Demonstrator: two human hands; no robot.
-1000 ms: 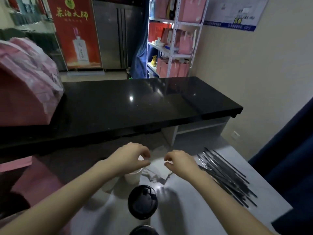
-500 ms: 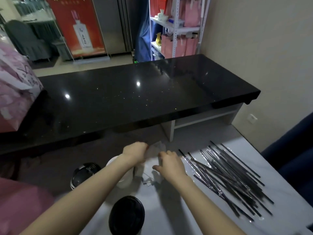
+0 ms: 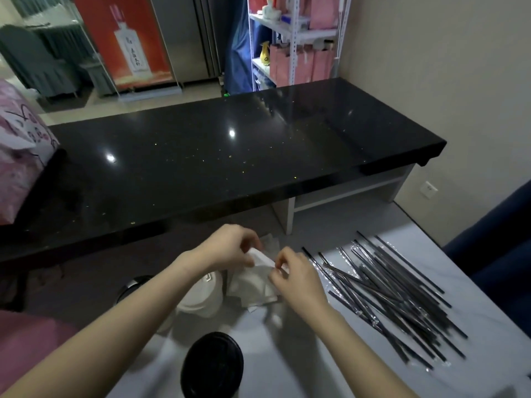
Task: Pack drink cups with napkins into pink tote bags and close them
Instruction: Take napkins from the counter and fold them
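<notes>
- Napkin (image 3: 260, 258) is pinched by both my hands: left hand (image 3: 227, 248) on its far end, right hand (image 3: 296, 278) on its near end, so its long axis runs between them.
- It hangs just above the napkin pile (image 3: 253, 291), beside the white-lidded cup (image 3: 202, 294).
- Pink tote bag (image 3: 31, 349) lies at my lower left, nearer my left hand; I cannot tell what is in it.

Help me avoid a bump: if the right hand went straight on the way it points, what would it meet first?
Probably the left hand, just past the napkin both hands pinch; the right hand points up-left at it.
</notes>
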